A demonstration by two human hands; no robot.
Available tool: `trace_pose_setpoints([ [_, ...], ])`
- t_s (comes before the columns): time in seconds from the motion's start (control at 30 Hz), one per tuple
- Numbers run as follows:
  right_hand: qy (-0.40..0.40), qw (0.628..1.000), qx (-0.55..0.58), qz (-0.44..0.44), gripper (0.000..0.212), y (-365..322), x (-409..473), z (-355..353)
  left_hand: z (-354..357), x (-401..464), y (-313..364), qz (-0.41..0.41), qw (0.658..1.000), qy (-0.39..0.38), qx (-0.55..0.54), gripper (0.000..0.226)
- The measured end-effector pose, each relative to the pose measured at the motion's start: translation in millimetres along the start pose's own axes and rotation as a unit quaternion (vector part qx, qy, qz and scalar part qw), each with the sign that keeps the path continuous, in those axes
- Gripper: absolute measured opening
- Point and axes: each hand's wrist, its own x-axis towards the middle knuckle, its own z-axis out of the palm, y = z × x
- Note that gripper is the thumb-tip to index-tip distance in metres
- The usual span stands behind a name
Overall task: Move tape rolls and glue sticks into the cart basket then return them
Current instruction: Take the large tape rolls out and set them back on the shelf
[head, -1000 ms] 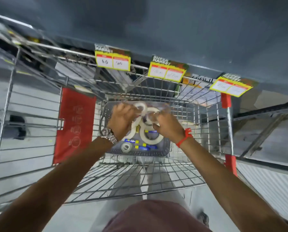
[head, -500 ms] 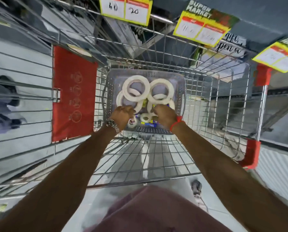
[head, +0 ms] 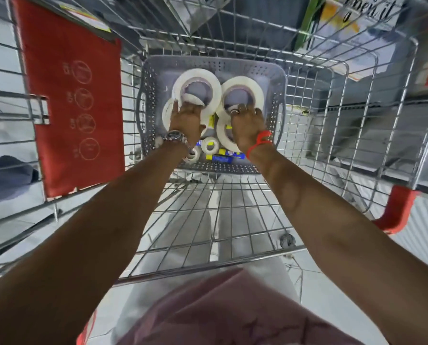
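Wire is filling most of the view: the shopping cart [head: 307, 135] is spreading out from the centre, with a red panel [head: 71, 95] hanging on its side at 9 o'clock. Sitting at the cart's far end, at 12 o'clock, is the grey perforated basket [head: 158, 70], now looming much closer than half a second ago, since the head has been dipping toward it.

Inside it, four large tape rolls [head: 196, 80] are lying flat, two at the far wall and two partly under the hands. The left hand [head: 185, 118] has been moving forward off the small rolls and is now pressing its fingers on the near edge of the far-left roll; the right hand [head: 246, 123] is doing the same at the far-right roll [head: 243, 88]. Whether either is gripping or merely resting is unclear. I judge the return leg is starting.

Two small tape rolls [head: 210, 144] are lying at the basket's 6 o'clock edge, one half covered by the left wrist. Glue sticks [head: 223, 158] are showing only as blue and yellow slivers beneath the tape, count unknowable.
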Motion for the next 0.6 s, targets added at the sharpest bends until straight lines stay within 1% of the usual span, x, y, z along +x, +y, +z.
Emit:
trace_pose_setpoints([
  [0.1,0.000,1.000,-0.015,-0.010,0.033,0.9,-1.3,4.6,2.2,5.9,-3.5,0.011,1.000,0.009,-0.006,0.048],
  [0.2,0.009,1.000,0.000,-0.016,0.039,3.0,-7.6,4.9,-2.4,4.8,-2.3,0.017,1.000,0.005,0.019,0.044],
  [0.37,0.045,0.998,0.033,-0.020,0.039,6.1,-26.8,-3.2,-12.0,-13.8,4.1,0.013,0.999,0.027,0.025,0.043],
  [0.47,0.067,0.996,0.049,-0.013,0.042,10.1,-40.2,-16.8,-27.1,-29.3,7.2,0.015,0.998,0.061,-0.003,0.041],
  [0.53,0.078,0.995,0.062,-0.007,0.041,11.7,-49.1,-25.9,-39.1,-39.9,9.6,0.020,0.995,0.099,-0.013,0.041],
  [0.6,0.086,0.994,0.071,-0.004,0.039,12.4,-57.5,-33.0,-50.3,-49.9,13.1,0.030,0.994,0.108,-0.015,0.042],
])
